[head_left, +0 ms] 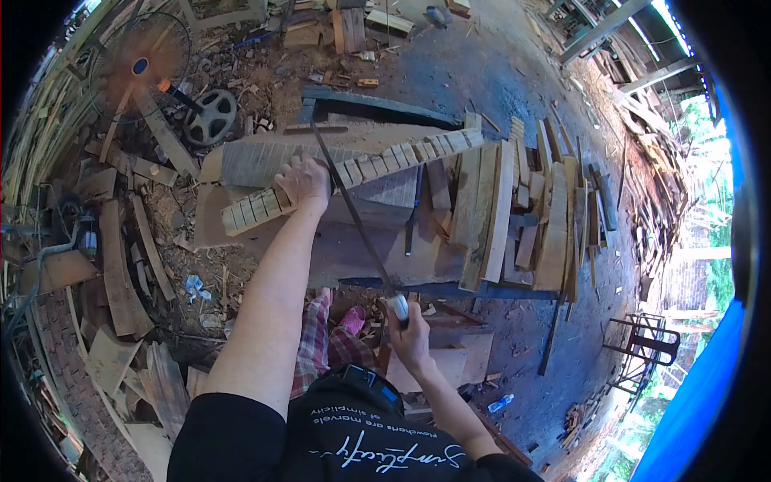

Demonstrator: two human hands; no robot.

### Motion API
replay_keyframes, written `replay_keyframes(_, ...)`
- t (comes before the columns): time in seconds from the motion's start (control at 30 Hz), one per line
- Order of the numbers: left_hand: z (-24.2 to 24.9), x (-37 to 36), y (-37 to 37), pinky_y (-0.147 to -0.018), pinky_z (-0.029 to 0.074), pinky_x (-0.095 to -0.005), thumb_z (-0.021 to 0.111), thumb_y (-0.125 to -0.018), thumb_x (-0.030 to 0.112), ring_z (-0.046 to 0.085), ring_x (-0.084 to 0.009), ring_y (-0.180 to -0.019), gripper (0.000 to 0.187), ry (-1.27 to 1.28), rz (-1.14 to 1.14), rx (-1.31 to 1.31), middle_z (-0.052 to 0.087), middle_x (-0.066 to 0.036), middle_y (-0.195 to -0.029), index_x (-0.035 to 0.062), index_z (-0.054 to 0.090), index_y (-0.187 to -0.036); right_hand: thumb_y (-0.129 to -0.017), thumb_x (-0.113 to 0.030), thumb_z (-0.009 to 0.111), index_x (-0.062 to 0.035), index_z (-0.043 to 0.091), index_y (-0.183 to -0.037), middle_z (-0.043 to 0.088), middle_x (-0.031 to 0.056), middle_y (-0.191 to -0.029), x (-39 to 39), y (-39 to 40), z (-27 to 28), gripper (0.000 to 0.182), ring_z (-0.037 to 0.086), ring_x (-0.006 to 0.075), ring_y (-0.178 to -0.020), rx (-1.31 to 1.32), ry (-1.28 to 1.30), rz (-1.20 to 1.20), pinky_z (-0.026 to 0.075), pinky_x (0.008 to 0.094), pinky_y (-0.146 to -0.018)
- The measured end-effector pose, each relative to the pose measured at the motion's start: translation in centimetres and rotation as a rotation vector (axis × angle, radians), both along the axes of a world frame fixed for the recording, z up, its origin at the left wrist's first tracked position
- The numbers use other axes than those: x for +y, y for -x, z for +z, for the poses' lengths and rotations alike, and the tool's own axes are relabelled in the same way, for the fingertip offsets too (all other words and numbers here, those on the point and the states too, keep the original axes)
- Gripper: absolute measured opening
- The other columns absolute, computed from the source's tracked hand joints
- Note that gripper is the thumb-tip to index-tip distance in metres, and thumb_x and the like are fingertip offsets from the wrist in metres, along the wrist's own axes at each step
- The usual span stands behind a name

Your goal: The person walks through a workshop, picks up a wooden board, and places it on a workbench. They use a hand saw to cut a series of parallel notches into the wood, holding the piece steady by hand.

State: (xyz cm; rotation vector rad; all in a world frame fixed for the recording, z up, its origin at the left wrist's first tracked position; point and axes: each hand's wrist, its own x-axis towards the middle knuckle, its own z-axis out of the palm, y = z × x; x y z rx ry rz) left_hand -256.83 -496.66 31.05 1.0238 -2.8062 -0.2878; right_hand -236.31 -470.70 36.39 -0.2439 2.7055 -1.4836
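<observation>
A long wooden piece with several crosswise cuts lies slantwise over wooden blocks on the workbench. My left hand is wrapped over this piece, left of its middle, and presses on it. In my right hand, near the bench's front edge, is the handle of a saw. Its long thin blade runs up and to the left, across the cut piece just right of my left hand. How deep the blade sits in the wood cannot be made out.
Loose planks are stacked on the bench's right side. A fan stands at the upper left beside a handwheel. At the right is a metal-framed chair; a plastic bottle lies on the floor. Scrap wood surrounds the bench.
</observation>
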Motion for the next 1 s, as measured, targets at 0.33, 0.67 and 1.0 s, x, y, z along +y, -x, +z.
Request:
replay_keyframes(0.33,0.8,0.2,0.0,-0.084,0.038,-0.0463,0.039,-0.088,0.017,0.056,-0.0281,-0.103,0.030,0.022,-0.015,-0.059,0.064,-0.009,-0.108,0.0097,0.066,-0.100,-0.088,-0.017,0.063,-0.0041,0.047,-0.087,0.055,0.0210,-0.073,-1.2,2.5,-1.9,0.020,0.056,0.0441,-0.068,0.088,-0.053,0.053,0.044,0.0452,-0.056)
replay_keyframes(0.67,0.3,-0.3,0.1,-0.085,0.037,-0.0448,0.043,-0.088,0.018,0.055,-0.0271,-0.101,0.027,0.055,-0.026,-0.055,0.064,-0.008,-0.102,0.0100,0.067,-0.097,-0.087,-0.018,0.064,-0.0049,0.050,-0.090,0.057,0.0206,-0.076,-4.9,7.3,-3.1,0.019,0.058,0.0426,-0.071,0.127,-0.065,0.032,0.045,0.0450,-0.057)
replay_keyframes(1.0,-0.5,0.0,0.0,-0.082,0.037,-0.0456,0.043,-0.086,0.018,0.056,-0.0265,-0.099,0.025,0.072,-0.010,0.021,0.063,-0.007,-0.103,0.0108,0.066,-0.095,-0.088,-0.018,0.064,-0.0041,0.055,-0.097,0.058,0.0200,-0.077,-3.9,5.1,-3.1,0.019,0.059,0.0415,-0.070,0.038,-0.002,0.013,0.046,0.0428,-0.059)
